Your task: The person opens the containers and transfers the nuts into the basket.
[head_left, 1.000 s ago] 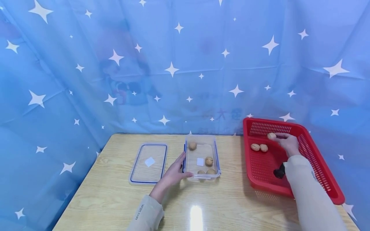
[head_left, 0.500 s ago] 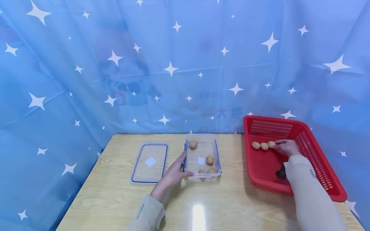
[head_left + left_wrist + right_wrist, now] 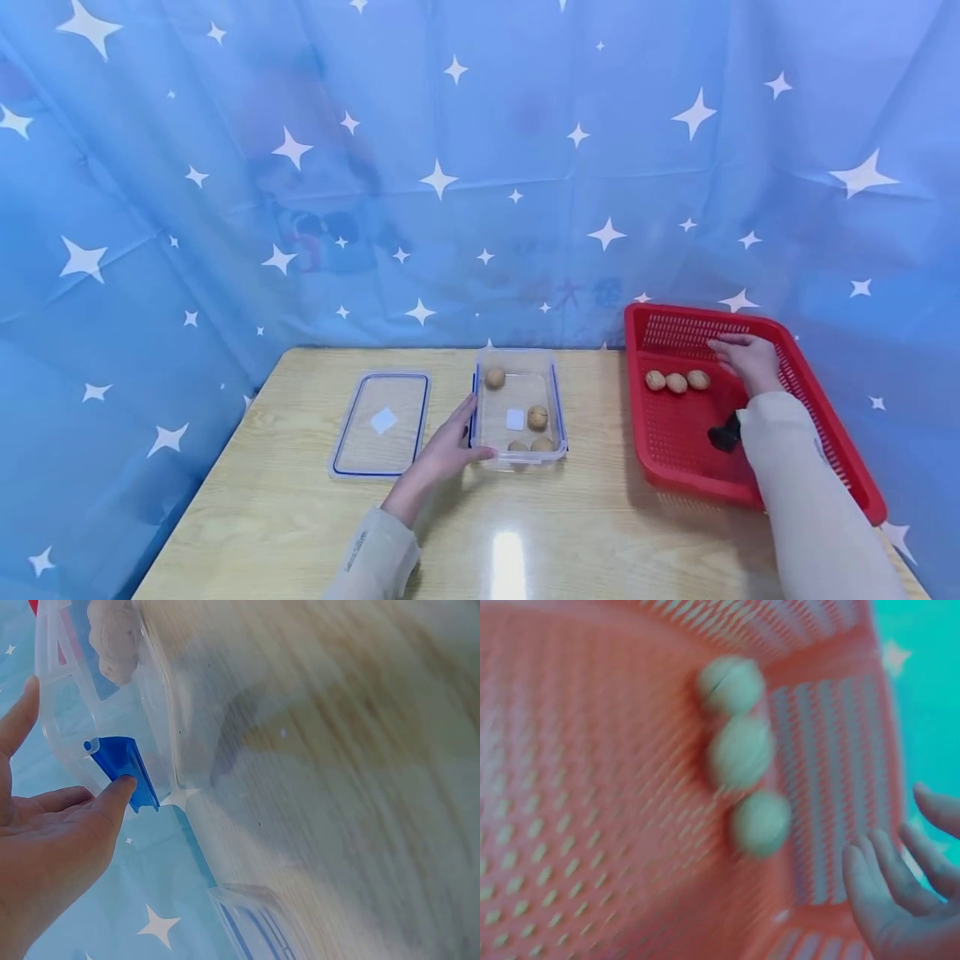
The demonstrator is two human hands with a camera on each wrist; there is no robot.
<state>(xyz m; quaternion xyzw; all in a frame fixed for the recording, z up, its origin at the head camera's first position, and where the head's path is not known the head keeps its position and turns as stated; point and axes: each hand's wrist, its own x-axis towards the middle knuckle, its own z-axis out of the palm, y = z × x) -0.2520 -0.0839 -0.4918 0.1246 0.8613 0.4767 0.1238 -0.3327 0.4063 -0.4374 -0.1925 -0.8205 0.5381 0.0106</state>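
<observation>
Three walnuts (image 3: pixel 677 382) lie in a row inside the red plastic basket (image 3: pixel 678 492), near its far left corner. Just right of them and raised over the basket is my right hand (image 3: pixel 752 363), with nothing in its fingers; the right wrist view shows the fingers apart from the walnuts (image 3: pixel 740 752). At the middle of the table, my left hand (image 3: pixel 448 446) rests against the left side of a clear food container (image 3: pixel 517 358). In the left wrist view its fingertip touches a blue side latch (image 3: pixel 124 765). Several walnuts (image 3: pixel 537 417) sit in the container around a white square.
A clear lid with a blue seal (image 3: pixel 381 423) lies flat on the wooden table (image 3: pixel 247 500), left of the container. Behind the table hangs a blue star-patterned curtain (image 3: pixel 450 250). A black wrist device (image 3: pixel 724 433) hangs under the right sleeve.
My right hand has set a walnut down beside the other two in the basket, let go of it and drawn up and to the right. The left hand has stayed at the container.
</observation>
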